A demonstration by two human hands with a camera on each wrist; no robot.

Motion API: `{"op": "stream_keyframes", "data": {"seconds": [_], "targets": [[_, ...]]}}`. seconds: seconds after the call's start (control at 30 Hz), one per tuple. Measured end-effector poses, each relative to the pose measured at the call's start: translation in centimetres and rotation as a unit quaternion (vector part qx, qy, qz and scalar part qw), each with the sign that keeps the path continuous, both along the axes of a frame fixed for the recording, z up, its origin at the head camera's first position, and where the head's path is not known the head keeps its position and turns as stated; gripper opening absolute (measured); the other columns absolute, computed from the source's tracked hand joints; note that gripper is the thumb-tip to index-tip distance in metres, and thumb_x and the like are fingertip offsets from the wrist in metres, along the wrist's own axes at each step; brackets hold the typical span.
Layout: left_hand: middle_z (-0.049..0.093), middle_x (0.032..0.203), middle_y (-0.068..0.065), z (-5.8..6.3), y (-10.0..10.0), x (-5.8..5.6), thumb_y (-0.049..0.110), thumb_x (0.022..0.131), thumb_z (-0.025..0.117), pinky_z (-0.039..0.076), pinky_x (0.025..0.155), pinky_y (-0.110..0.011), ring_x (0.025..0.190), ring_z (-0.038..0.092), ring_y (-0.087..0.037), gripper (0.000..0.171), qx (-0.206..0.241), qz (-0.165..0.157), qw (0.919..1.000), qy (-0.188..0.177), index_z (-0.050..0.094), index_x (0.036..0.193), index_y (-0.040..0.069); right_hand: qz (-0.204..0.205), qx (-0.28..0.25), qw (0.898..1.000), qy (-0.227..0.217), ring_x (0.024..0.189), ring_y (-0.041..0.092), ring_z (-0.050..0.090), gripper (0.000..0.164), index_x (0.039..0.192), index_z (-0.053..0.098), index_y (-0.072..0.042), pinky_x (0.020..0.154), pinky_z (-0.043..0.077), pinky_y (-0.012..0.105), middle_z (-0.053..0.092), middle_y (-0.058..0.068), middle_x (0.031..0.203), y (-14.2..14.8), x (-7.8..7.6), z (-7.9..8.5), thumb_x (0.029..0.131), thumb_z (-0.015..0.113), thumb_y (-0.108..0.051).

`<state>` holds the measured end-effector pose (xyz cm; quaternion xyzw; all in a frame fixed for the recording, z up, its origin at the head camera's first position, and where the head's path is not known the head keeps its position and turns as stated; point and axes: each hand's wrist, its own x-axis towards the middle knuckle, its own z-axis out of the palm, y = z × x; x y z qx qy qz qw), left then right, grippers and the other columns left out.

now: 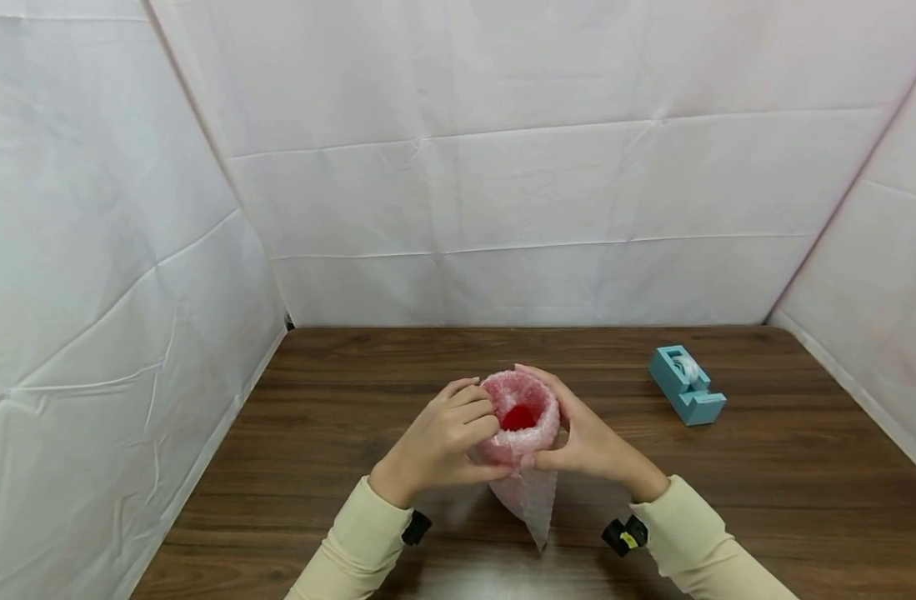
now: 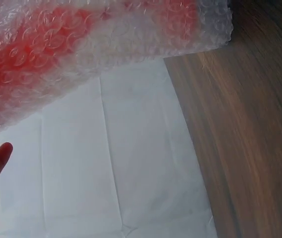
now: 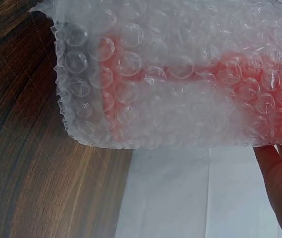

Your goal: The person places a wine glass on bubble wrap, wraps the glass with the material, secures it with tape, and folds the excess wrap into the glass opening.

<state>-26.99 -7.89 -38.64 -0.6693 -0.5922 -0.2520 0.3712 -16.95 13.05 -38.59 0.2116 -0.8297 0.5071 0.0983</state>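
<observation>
A red goblet point(image 1: 519, 417) stands inside a roll of clear bubble wrap point(image 1: 542, 442), whose round upper end is open toward the head camera. Through the wrap in the right wrist view, a red stem point(image 3: 173, 72) and a flat base show. My left hand point(image 1: 458, 429) holds the roll from the left, its fingers curled at the rim and its thumb against the front. From the other side my right hand point(image 1: 588, 429) grips the roll, fingers behind and thumb in front. A pointed flap of wrap point(image 1: 534, 508) hangs toward me.
A light blue tape dispenser point(image 1: 686, 386) with a roll of clear tape lies on the brown wooden table point(image 1: 337, 392), to the right of my hands. White cloth walls point(image 1: 458, 192) enclose the table at the back and both sides.
</observation>
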Motion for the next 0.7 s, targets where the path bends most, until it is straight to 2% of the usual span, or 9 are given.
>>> {"op": "stream_keyframes", "data": {"seconds": [0.17, 0.33, 0.47, 0.53, 0.6, 0.7], "targets": [[0.059, 0.093, -0.002, -0.7, 0.4, 0.1, 0.036, 0.065, 0.087, 0.044, 0.101, -0.038, 0.096, 0.056, -0.017, 0.043, 0.029, -0.033, 0.9984, -0.035, 0.059, 0.085, 0.01, -0.01, -0.004, 1.0, 0.001, 0.119, 0.009, 0.049, 0.097, 0.152, 0.022, -0.014, 0.089, 0.052, 0.027, 0.038, 0.015, 0.143, 0.2, 0.2, 0.1, 0.075, 0.081, -0.006], [0.051, 0.114, -0.011, -1.5, 0.7, 0.3, 0.028, 0.062, 0.09, 0.04, 0.105, -0.046, 0.112, 0.047, -0.025, 0.057, 0.053, -0.047, 0.9944, -0.078, 0.056, 0.103, 0.007, -0.02, -0.012, 1.0, 0.001, 0.119, 0.01, 0.05, 0.096, 0.151, 0.023, -0.018, 0.088, 0.053, 0.028, 0.038, 0.014, 0.143, 0.4, 0.3, 0.1, 0.075, 0.081, -0.01], [0.038, 0.13, -0.018, -2.2, 1.0, 0.9, 0.018, 0.062, 0.089, 0.04, 0.102, -0.043, 0.122, 0.037, -0.03, 0.076, 0.05, -0.048, 0.9865, -0.149, 0.048, 0.124, 0.005, -0.03, -0.017, 0.999, 0.012, 0.118, 0.013, 0.051, 0.096, 0.151, 0.023, -0.019, 0.087, 0.053, 0.029, 0.039, 0.014, 0.143, 0.6, 0.3, -0.3, 0.075, 0.081, -0.01], [0.03, 0.138, -0.02, -2.6, 1.2, 1.4, 0.013, 0.065, 0.086, 0.04, 0.102, -0.041, 0.128, 0.032, -0.031, 0.086, 0.042, -0.054, 0.9778, -0.198, 0.038, 0.135, 0.003, -0.037, -0.019, 0.999, 0.015, 0.118, 0.014, 0.051, 0.096, 0.151, 0.023, -0.018, 0.087, 0.053, 0.029, 0.039, 0.015, 0.143, 0.7, 0.3, -0.4, 0.075, 0.081, -0.008], [0.022, 0.145, -0.021, -3.0, 1.3, 1.9, 0.012, 0.07, 0.083, 0.038, 0.106, -0.042, 0.134, 0.026, -0.032, 0.093, 0.035, -0.064, 0.9644, -0.254, 0.027, 0.143, 0.001, -0.044, -0.024, 0.999, 0.014, 0.119, 0.015, 0.051, 0.095, 0.151, 0.023, -0.018, 0.088, 0.052, 0.029, 0.039, 0.015, 0.142, 0.9, 0.3, -0.5, 0.076, 0.08, -0.007], [0.012, 0.153, -0.018, -3.6, 1.5, 2.4, 0.019, 0.076, 0.08, 0.033, 0.111, -0.044, 0.14, 0.023, -0.03, 0.103, 0.028, -0.085, 0.9345, -0.344, 0.012, 0.151, 0.002, -0.054, -0.034, 0.998, 0.009, 0.119, 0.015, 0.051, 0.095, 0.151, 0.023, -0.019, 0.089, 0.052, 0.028, 0.04, 0.016, 0.141, 1.0, 0.3, -0.6, 0.077, 0.08, -0.008]]}}
